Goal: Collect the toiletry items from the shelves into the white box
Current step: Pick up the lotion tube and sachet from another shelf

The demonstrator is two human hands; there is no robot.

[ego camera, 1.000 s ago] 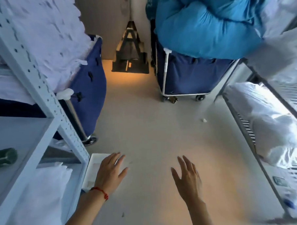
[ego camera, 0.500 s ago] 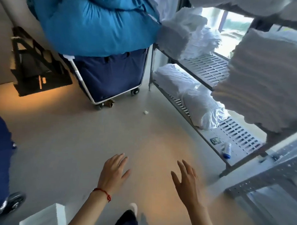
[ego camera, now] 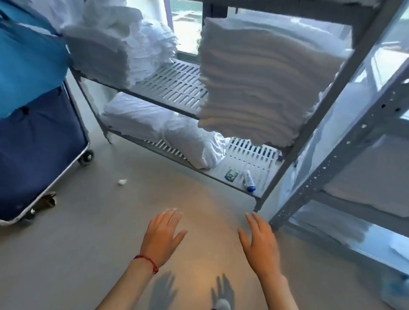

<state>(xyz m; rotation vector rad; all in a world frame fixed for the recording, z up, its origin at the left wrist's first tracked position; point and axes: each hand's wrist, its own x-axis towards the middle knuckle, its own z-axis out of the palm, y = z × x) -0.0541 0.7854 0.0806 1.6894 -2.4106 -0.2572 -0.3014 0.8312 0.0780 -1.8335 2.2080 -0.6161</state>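
Note:
A small white tube with a blue cap (ego camera: 248,181) lies on the bottom slotted shelf (ego camera: 257,157) of the grey rack, near its front right corner. A small dark sachet (ego camera: 231,175) lies just left of it. My left hand (ego camera: 162,237), with a red string at the wrist, hovers open over the floor. My right hand (ego camera: 260,244) is open beside it, below and in front of the tube. Both hands hold nothing. The white box is out of view.
Stacks of folded white towels (ego camera: 260,82) fill the middle shelf, and bagged white linen (ego camera: 176,132) lies on the bottom shelf. A navy laundry cart (ego camera: 35,147) with blue bedding stands at left. A second grey rack post (ego camera: 354,138) rises at right. A white scrap (ego camera: 122,181) lies on the floor.
My view has swung right, from the aisle and left shelf to the right-hand rack. The white box dropped out of view. The tube and sachet came closer. Both hands stayed open.

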